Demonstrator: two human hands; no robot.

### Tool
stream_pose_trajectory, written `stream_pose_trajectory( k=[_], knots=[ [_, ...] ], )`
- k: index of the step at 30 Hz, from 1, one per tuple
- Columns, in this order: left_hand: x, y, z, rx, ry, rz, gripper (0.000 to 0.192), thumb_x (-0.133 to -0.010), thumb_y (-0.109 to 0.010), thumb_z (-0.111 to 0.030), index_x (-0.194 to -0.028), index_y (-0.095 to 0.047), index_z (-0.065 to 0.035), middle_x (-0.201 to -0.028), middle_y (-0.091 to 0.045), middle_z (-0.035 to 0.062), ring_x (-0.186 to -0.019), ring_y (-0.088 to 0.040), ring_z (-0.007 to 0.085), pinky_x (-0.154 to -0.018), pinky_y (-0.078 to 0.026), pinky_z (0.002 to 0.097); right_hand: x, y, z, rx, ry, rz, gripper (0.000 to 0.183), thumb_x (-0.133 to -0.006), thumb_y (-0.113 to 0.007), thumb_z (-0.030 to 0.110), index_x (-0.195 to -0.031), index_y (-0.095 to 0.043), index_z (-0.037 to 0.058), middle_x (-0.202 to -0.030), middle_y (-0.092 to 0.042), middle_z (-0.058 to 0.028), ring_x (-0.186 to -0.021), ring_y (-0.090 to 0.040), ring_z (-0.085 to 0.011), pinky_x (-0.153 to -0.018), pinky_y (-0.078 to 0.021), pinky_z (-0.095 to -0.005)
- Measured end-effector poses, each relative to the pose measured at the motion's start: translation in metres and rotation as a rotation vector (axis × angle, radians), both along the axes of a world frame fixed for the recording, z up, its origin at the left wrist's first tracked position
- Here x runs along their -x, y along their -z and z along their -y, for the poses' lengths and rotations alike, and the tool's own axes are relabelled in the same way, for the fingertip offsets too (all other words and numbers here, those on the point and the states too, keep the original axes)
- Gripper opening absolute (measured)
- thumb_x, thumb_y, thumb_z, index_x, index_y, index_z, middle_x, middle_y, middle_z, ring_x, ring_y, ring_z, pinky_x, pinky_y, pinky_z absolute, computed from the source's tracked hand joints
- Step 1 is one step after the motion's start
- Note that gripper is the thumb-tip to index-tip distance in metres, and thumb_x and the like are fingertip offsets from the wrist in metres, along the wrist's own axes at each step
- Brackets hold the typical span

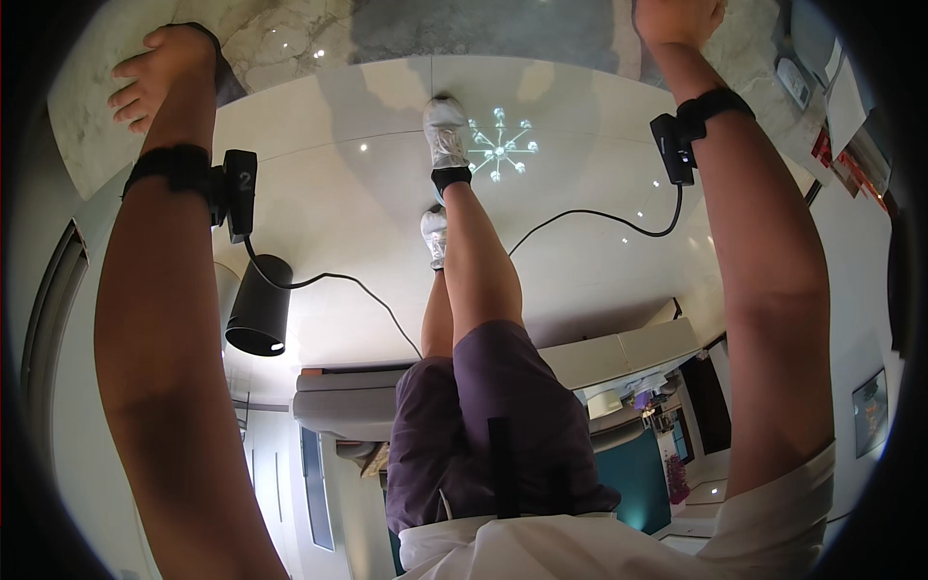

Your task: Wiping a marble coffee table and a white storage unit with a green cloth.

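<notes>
My left hand (163,72) is at the upper left, over or on a marble-patterned surface (290,43). Its fingers are spread and I see nothing in them. A black strap crosses the hand. At the upper right, the top edge of the view cuts off my right hand (681,22) above the same surface. Most of its fingers are out of sight, so whether it holds something is unclear. Each forearm wears a strapped black device, one on the left (241,196) and one on the right (673,148), with a thin cable trailing from it.
On the right lie a white remote control (792,82), papers (844,109) and red items (834,159). A black cylindrical bin (254,308) stands on the glossy floor (348,217) at left. Behind are a grey sofa (348,406) and a pale cabinet (623,351).
</notes>
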State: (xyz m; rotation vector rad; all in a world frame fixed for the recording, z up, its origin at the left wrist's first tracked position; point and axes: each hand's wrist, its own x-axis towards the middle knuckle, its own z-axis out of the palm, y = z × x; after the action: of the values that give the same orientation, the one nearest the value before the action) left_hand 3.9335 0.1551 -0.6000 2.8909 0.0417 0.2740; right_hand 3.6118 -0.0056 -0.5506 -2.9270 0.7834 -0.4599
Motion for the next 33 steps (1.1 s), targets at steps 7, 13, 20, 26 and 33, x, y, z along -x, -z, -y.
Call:
stream_pose_trajectory(
  k=[7, 13, 20, 26, 33],
  knots=[
    [0.000, 0.010, 0.001, -0.014, -0.013, 0.043, 0.067, -0.090, -0.040, -0.042, -0.144, -0.036, -0.0033, -0.153, -0.026, 0.0279, -0.143, -0.021, 0.0427, -0.115, -0.015, 0.0545, -0.032, -0.016, -0.055, -0.141, -0.408, 0.046, 0.055, -0.096, -0.044, 0.030, -0.147, -0.037, 0.0100, -0.151, -0.036, -0.0174, -0.138, -0.032, -0.0369, -0.115, -0.0203, -0.0506],
    [-0.018, 0.027, -0.009, -0.066, -0.028, 0.195, 0.063, -0.088, -0.041, -0.039, -0.140, -0.039, -0.0030, -0.151, -0.029, 0.0286, -0.140, -0.026, 0.0429, -0.112, -0.018, 0.0552, 0.005, -0.001, 0.027, -0.032, 0.010, -0.042, 0.056, -0.096, -0.043, 0.030, -0.147, -0.037, 0.0097, -0.151, -0.035, -0.0178, -0.138, -0.032, -0.0374, -0.115, -0.0198, -0.0510],
    [-0.005, 0.011, -0.008, -0.070, 0.011, 0.049, 0.064, -0.089, -0.037, -0.039, -0.142, -0.038, -0.0040, -0.150, -0.028, 0.0279, -0.138, -0.026, 0.0439, -0.111, -0.018, 0.0559, 0.059, 0.040, 0.079, 0.112, 0.459, -0.080, 0.056, -0.096, -0.043, 0.030, -0.148, -0.036, 0.0092, -0.152, -0.034, -0.0183, -0.138, -0.031, -0.0381, -0.115, -0.0192, -0.0515],
    [0.001, 0.004, -0.003, -0.061, 0.011, 0.027, 0.065, -0.089, -0.036, -0.039, -0.145, -0.035, -0.0057, -0.151, -0.025, 0.0276, -0.140, -0.023, 0.0443, -0.112, -0.016, 0.0566, 0.052, 0.042, 0.073, 0.070, 0.539, -0.097, 0.057, -0.097, -0.041, 0.029, -0.150, -0.032, 0.0089, -0.154, -0.030, -0.0193, -0.139, -0.029, -0.0397, -0.115, -0.0158, -0.0530],
    [-0.035, 0.044, -0.018, -0.166, 0.036, 0.147, 0.063, -0.090, -0.035, -0.038, -0.144, -0.035, -0.0058, -0.151, -0.027, 0.0282, -0.140, -0.023, 0.0438, -0.112, -0.016, 0.0568, -0.087, 0.026, -0.056, -0.273, 0.212, 0.010, 0.058, -0.095, -0.048, 0.035, -0.147, -0.039, 0.0122, -0.157, -0.026, -0.0164, -0.144, -0.022, -0.0368, -0.114, -0.0125, -0.0604]
  ],
)
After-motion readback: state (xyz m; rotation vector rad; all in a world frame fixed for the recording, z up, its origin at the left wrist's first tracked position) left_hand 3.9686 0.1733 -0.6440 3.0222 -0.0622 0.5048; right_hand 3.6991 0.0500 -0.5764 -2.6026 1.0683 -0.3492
